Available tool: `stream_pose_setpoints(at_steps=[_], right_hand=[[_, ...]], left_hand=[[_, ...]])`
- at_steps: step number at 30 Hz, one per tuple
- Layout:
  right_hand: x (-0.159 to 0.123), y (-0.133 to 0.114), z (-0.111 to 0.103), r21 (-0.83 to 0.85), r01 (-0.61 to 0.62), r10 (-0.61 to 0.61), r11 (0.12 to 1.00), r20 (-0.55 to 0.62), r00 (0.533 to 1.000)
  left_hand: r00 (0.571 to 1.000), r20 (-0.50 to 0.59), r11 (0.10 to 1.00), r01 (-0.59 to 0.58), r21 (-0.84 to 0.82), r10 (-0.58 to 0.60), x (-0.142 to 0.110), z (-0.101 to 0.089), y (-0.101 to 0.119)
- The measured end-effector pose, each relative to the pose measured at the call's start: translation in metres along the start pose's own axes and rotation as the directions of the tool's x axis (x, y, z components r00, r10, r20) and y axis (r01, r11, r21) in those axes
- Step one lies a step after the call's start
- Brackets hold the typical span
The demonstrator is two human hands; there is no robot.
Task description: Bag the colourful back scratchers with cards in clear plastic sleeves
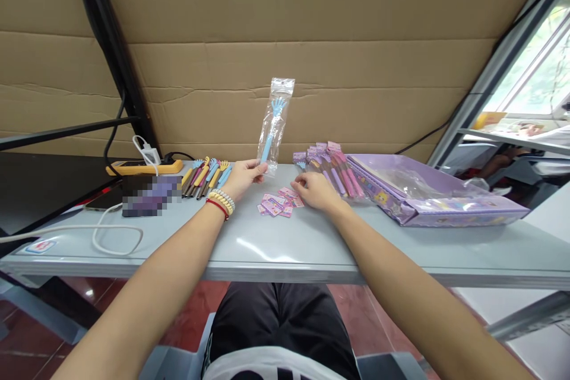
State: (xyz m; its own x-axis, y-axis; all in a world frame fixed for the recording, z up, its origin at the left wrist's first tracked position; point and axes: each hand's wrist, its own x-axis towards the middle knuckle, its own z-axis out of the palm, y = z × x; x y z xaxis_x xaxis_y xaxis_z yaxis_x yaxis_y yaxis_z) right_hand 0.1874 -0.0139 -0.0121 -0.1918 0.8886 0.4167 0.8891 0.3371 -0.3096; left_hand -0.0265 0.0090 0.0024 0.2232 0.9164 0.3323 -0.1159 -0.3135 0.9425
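Note:
My left hand (247,178) is closed on the lower end of a clear plastic bag (278,86), held upright. Inside the bag is a light blue stick with a hand-shaped end (268,145). My right hand (316,187) has its thumb and fingers pinched together beside a small pile of pink and purple cards (274,204); whether a card is between the fingertips cannot be made out. Just behind this hand lie bagged sticks with pink cards (341,169). Loose hand-ended sticks (207,177) in blue, yellow and purple rest left of my left hand.
At right sits a purple box (454,217) with clear plastic bags (412,181) in it. A yellow power strip (176,166) with a white charger (150,155), a white cable (111,252) and a blurred-out item (151,196) are at left. Cardboard (312,12) stands behind the grey table (276,255).

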Motion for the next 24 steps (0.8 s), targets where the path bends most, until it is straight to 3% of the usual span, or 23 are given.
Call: stream_pose_setpoints(at_steps=[4,7,12,16,21,24], right_hand=[[0.0,-0.007,0.008,-0.25,-0.017,0.037,0.968,0.077,0.996],[0.001,-0.009,0.011,-0.299,0.016,0.04,0.954,0.178,0.983],[0.005,-0.006,0.012,-0.168,-0.038,0.076,0.985,0.226,0.971],[0.007,-0.002,0.011,-0.037,-0.135,0.14,0.99,0.2,0.97],[0.006,0.0,0.008,0.048,-0.154,0.144,0.987,0.173,0.974],[0.006,0.002,0.003,0.187,-0.171,0.14,0.967,0.168,0.976]], left_hand=[[0.999,-0.054,1.0,-0.006,0.0,0.006,0.001,0.0,0.0],[0.997,-0.08,0.999,0.015,0.03,-0.013,0.002,0.0,-0.001],[0.994,-0.087,0.993,0.07,0.097,-0.061,0.001,0.0,-0.001],[0.995,-0.074,0.989,0.074,0.126,-0.065,0.001,0.001,0.0],[0.994,-0.09,0.99,0.071,0.12,-0.061,0.001,0.001,0.0],[0.992,-0.112,0.987,0.074,0.144,-0.058,0.002,-0.002,0.0]])
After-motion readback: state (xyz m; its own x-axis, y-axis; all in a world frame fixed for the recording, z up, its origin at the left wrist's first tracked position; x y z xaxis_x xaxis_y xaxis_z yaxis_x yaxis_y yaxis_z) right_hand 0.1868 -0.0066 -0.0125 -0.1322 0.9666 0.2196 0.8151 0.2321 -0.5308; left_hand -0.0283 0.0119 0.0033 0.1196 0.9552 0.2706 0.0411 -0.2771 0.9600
